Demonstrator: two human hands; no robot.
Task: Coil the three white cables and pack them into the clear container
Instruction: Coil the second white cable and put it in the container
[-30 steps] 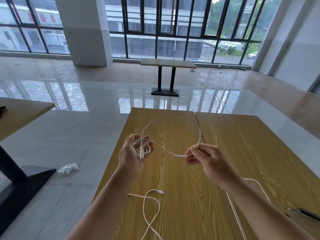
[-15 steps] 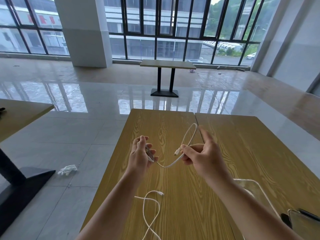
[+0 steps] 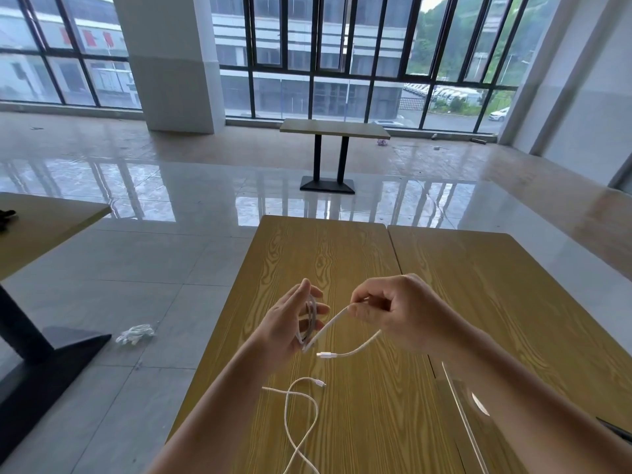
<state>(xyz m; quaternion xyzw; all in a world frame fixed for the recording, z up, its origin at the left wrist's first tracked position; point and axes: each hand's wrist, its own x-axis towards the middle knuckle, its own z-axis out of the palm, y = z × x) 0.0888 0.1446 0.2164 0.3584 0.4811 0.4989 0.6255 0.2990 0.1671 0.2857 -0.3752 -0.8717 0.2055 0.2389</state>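
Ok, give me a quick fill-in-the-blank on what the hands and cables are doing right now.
1. The left hand holds a white cable wound into a ____.
2. The right hand pinches the tail of that cable, whose plug hangs ____ the wooden table.
3. A second cable lies loose on the ____.

Missing words: coil; above; table

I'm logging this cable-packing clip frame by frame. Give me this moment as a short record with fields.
left hand: holds the coil
right hand: pinches the same cable's tail
free plug: hangs below the right hand
second cable: loose on the table
container: clear, at the table's right edge, partly hidden by the right forearm
floor: white bundle left of the table
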